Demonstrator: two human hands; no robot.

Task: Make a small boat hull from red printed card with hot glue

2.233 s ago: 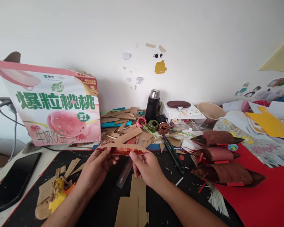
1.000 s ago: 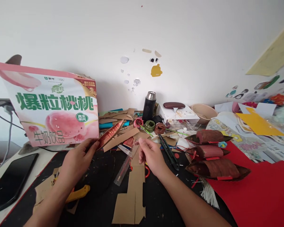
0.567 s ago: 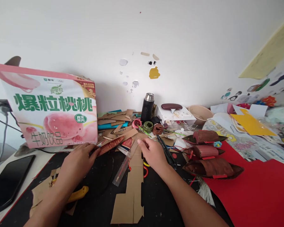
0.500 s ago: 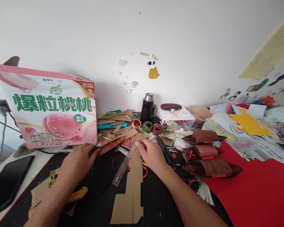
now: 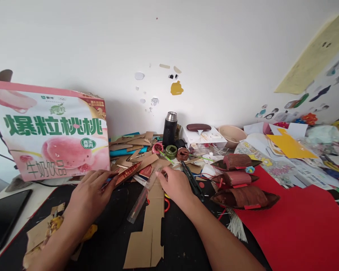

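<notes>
My left hand (image 5: 92, 194) has thumb and fingers closed on a pointed red cardboard strip (image 5: 128, 173) with printing, which it holds tilted near the pile of scraps. My right hand (image 5: 176, 184) pinches the upper end of a clear plastic ruler (image 5: 141, 201). That ruler slants across a long brown cardboard piece (image 5: 152, 226) lying on the black mat. Scissors with red handles (image 5: 166, 205) are partly hidden beneath the cardboard. Just right of my right hand lies a black utility knife (image 5: 193, 182). Something yellow (image 5: 90, 231) shows behind my left forearm, over cardboard scraps.
A large peach drink box (image 5: 56, 135) stands at the left, above a phone (image 5: 8, 218). Cardboard scraps (image 5: 130, 145), a black flask (image 5: 170, 130) and tape rolls (image 5: 171, 151) line the back. Several brown boat-shaped models (image 5: 247, 197) rest beside red paper (image 5: 305, 226).
The whole scene has shifted left in view as the camera turned. My left hand has tilted the red strip up a little. My right hand keeps its pinch on the ruler.
</notes>
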